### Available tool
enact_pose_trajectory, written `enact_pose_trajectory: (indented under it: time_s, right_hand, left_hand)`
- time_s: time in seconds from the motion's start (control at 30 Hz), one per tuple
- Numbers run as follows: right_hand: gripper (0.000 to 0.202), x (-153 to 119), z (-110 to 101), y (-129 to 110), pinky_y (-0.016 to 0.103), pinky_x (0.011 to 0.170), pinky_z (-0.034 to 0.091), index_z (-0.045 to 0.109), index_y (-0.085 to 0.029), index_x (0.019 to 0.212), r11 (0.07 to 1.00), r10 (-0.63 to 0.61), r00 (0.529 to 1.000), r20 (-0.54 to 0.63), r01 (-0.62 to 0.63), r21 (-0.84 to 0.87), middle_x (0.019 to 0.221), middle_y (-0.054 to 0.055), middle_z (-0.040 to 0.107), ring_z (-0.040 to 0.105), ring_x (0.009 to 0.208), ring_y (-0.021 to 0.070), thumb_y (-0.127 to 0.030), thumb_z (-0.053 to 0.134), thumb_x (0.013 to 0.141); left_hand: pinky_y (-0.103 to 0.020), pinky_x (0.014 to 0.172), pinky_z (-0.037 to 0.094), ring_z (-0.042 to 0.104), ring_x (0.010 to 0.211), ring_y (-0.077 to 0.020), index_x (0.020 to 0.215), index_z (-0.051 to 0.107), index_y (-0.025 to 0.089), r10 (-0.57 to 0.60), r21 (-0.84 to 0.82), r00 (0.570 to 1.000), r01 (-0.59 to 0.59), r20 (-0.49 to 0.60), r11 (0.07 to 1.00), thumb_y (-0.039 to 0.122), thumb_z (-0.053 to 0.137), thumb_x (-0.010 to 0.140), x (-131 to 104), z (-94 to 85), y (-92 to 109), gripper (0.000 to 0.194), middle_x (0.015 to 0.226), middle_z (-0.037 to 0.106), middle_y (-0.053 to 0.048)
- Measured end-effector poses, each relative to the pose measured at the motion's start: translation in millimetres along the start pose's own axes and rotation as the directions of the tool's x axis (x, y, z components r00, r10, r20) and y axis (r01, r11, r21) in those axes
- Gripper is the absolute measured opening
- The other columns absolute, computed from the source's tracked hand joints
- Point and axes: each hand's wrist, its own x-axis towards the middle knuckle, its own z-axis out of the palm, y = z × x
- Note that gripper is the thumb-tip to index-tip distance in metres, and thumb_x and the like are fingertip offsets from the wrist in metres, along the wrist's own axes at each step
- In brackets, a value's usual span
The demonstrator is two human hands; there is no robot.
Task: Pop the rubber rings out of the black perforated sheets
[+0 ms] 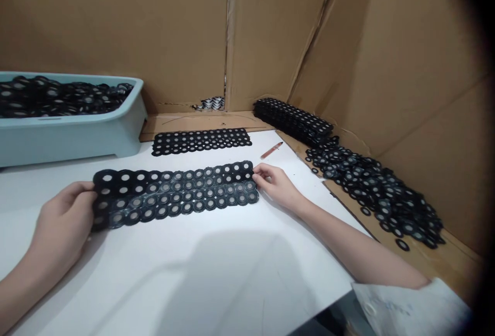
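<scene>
The perforated black strip is held above the white table by both grips, left hand closed on its 9 o'clock end, right hand pinching its 3 o'clock end. A second strip lies at 12 o'clock; the pencil lies at 1 o'clock.

Tub at left of the table, a sheet to its right, pencil beyond that, and a stack behind a ring pile at far right.
</scene>
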Motion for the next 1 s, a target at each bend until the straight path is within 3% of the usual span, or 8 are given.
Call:
enact_pose_trajectory:
  time_s: [0.17, 0.27, 0.37, 0.53, 0.7, 0.8, 0.9, 1.0]
  right_hand:
    - [0.010, -0.5, -0.7, -2.6, 0.025, 0.062, 0.039, 0.051, -0.017, 0.078, 0.999, -0.034, 0.999, 0.003, 0.034, -0.023, 0.067, 0.000, 0.052, 0.049, 0.063, 0.0120, -0.021, 0.042, 0.080]
    - [0.010, -0.5, -0.4, -2.5, 0.025, 0.061, 0.039, 0.051, -0.017, 0.078, 0.999, -0.040, 0.999, 0.001, 0.040, -0.020, 0.068, 0.000, 0.052, 0.049, 0.064, 0.0120, -0.020, 0.042, 0.080]
    - [0.010, 0.1, 1.1, -0.3, 0.024, 0.060, 0.039, 0.051, -0.017, 0.078, 0.999, -0.032, 0.999, -0.013, 0.032, -0.005, 0.068, 0.000, 0.052, 0.049, 0.064, 0.0122, -0.020, 0.042, 0.079]
    - [0.010, 1.8, 3.1, 2.5, 0.024, 0.058, 0.038, 0.052, -0.016, 0.076, 0.999, -0.032, 0.999, -0.023, 0.032, 0.010, 0.066, 0.000, 0.053, 0.050, 0.061, 0.0119, -0.020, 0.043, 0.078]
    - [0.012, 3.2, 4.3, 3.4, 0.024, 0.058, 0.039, 0.052, -0.016, 0.076, 0.999, -0.035, 0.999, -0.031, 0.036, 0.030, 0.069, 0.001, 0.055, 0.050, 0.061, 0.0118, -0.020, 0.042, 0.078]
    - [0.012, 3.9, 7.1, 4.7, 0.023, 0.058, 0.039, 0.053, -0.015, 0.074, 0.998, -0.049, 0.997, -0.059, 0.050, 0.022, 0.068, 0.001, 0.055, 0.050, 0.062, 0.0117, -0.020, 0.042, 0.078]
    - [0.013, 5.5, 10.1, 5.6, 0.023, 0.060, 0.040, 0.055, -0.015, 0.075, 0.998, -0.057, 0.996, -0.064, 0.057, 0.003, 0.067, 0.001, 0.056, 0.051, 0.063, 0.0120, -0.019, 0.043, 0.077]
    - [0.014, 8.5, 7.8, 6.0, 0.024, 0.061, 0.041, 0.056, -0.016, 0.079, 0.997, -0.069, 0.994, -0.088, 0.065, -0.046, 0.070, 0.001, 0.058, 0.052, 0.064, 0.0122, -0.020, 0.042, 0.078]
  left_hand:
    - [-0.029, 0.063, 0.045, 0.053, 0.079, -0.0181, 0.106, 0.049, 0.022, 0.082, 0.154, 0.981, -0.110, 0.177, 0.982, 0.032, 0.046, 0.072, -3.2, -2.4, 9.6, 0.036, 0.100, 0.056, -0.004]
    - [-0.036, 0.074, 0.044, 0.050, 0.090, -0.0235, 0.113, 0.043, 0.017, 0.324, 0.300, 0.932, -0.360, 0.164, 0.883, 0.032, 0.044, 0.075, -11.0, -3.8, 19.7, 0.041, 0.107, 0.051, -0.010]
    - [-0.042, 0.088, 0.036, 0.045, 0.101, -0.0262, 0.109, 0.043, 0.017, 0.603, 0.329, 0.770, -0.637, 0.212, 0.698, 0.028, 0.040, 0.079, -23.4, -3.1, 32.2, 0.032, 0.104, 0.051, -0.011]
    - [-0.041, 0.093, 0.031, 0.043, 0.106, -0.0249, 0.104, 0.044, 0.018, 0.724, 0.157, 0.552, -0.826, 0.414, 0.541, 0.028, 0.038, 0.082, -43.5, 27.5, 66.9, 0.026, 0.108, 0.051, -0.010]
    - [-0.037, 0.091, 0.033, 0.044, 0.107, -0.0230, 0.114, 0.041, 0.015, 0.688, -0.117, 0.430, -0.794, 0.585, 0.596, 0.034, 0.037, 0.082, -63.2, 90.8, 114.3, 0.037, 0.115, 0.051, -0.011]
    - [-0.036, 0.085, 0.036, 0.050, 0.099, -0.0237, 0.107, 0.047, 0.018, 0.632, -0.202, 0.358, -0.742, 0.688, 0.640, 0.037, 0.039, 0.080, -67.8, 120.6, 129.8, 0.034, 0.104, 0.058, -0.008]
    - [-0.034, 0.076, 0.038, 0.054, 0.085, -0.0231, 0.089, 0.053, 0.019, 0.566, -0.219, 0.316, -0.696, 0.762, 0.684, 0.042, 0.042, 0.077, -62.5, 134.8, 130.8, 0.028, 0.087, 0.061, -0.004]
    - [-0.030, 0.069, 0.038, 0.054, 0.076, -0.0203, 0.083, 0.052, 0.018, 0.529, -0.265, 0.285, -0.623, 0.799, 0.736, 0.044, 0.044, 0.075, -54.3, 135.6, 125.9, 0.028, 0.079, 0.060, -0.002]
